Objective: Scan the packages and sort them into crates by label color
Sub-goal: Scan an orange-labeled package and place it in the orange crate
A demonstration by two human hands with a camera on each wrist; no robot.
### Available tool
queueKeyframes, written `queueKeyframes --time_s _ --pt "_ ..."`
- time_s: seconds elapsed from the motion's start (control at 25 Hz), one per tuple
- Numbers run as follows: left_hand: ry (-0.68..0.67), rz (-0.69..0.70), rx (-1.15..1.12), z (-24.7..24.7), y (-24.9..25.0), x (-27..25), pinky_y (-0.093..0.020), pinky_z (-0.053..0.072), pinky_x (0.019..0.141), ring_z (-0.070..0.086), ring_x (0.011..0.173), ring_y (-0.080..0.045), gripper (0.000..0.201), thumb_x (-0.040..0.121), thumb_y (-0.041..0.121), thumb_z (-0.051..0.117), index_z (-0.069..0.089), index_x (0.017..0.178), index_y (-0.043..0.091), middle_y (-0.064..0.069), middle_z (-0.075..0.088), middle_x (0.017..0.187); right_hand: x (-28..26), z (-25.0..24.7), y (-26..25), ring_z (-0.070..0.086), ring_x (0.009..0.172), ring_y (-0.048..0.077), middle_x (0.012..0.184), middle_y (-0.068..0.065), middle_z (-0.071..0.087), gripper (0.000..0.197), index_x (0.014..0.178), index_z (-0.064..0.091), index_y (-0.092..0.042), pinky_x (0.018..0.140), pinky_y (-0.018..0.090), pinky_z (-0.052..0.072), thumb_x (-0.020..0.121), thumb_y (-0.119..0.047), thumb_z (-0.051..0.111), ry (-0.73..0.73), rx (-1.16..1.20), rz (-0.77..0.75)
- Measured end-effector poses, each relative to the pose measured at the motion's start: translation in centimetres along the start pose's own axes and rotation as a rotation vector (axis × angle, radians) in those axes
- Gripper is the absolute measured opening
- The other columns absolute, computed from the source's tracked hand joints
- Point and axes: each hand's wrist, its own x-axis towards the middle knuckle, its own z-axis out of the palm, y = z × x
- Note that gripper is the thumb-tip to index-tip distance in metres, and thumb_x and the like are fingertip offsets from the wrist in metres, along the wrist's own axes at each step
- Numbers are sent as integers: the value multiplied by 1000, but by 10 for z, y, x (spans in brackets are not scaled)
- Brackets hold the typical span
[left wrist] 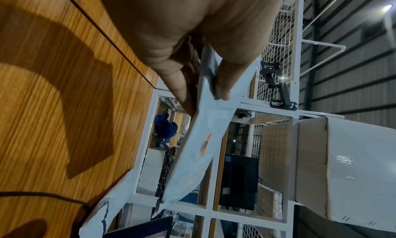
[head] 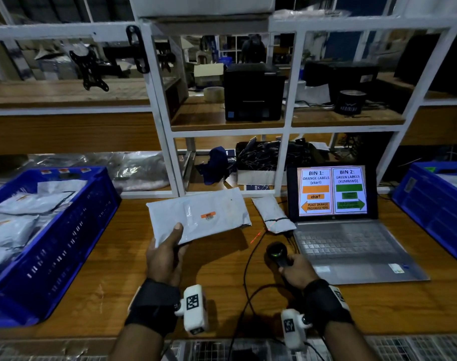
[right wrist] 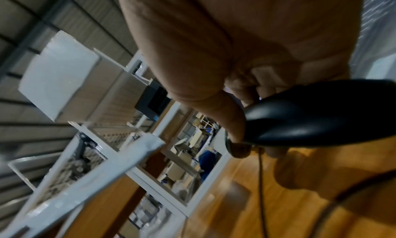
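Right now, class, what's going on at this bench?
A person is sorting mail bags. The left hand grips a white package with an orange label above the wooden table. The right hand holds a black scanner; its red line falls on the table and a second package, not on the label. The laptop sends orange labels left, toward the blue crate.

Both forearms reached forward from the near edge, each with a black strap and a white camera at the wrist. The left hand was raised left of centre, palm turned up and to the right, thumb laid on top of a package and fingers underneath, pinching its near corner. The right hand sat lower to the right, knuckles up, fingers curled round the handle of a scanner, thumb along its side.
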Motion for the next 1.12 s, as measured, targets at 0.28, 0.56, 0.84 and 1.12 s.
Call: queueKeyframes --time_s 0.28,0.56,0.84,1.12 --pt "-22 58 104 -10 9 -30 -65 46 112 67 125 -39 61 87 27 86 64 142 15 -16 70 135 27 5 31 68 96 30 104 11 75 13 104 72 -13 88 43 54 94 -21 69 -54 -10 -20" --pt "-33 117 135 -17 47 -57 -46 63 91 71 119 -34 51 92 17 75 62 141 12 -14 72 133 15 1 15 61 114 34 122 12 66 30 124 61 -16 100 43 50 99 -32 63 85 -146 37" --pt "-64 107 123 -80 111 -14 -62 44 112 64 127 -44 56 95 19 78 59 146 10 -22 66 140 -68 51 -132 63 112 15 119 -12 62 61 153 35 -36 91 34 49 100 -59 51 24 187 -369" --pt "-26 78 207 -174 231 72 -58 59 95 73 110 -41 36 97 9 70 68 133 4 -22 73 125 -93 204 -278 59 123 -3 142 -17 58 81 159 24 -47 87 13 55 98 -22 70 -165 387 -645"
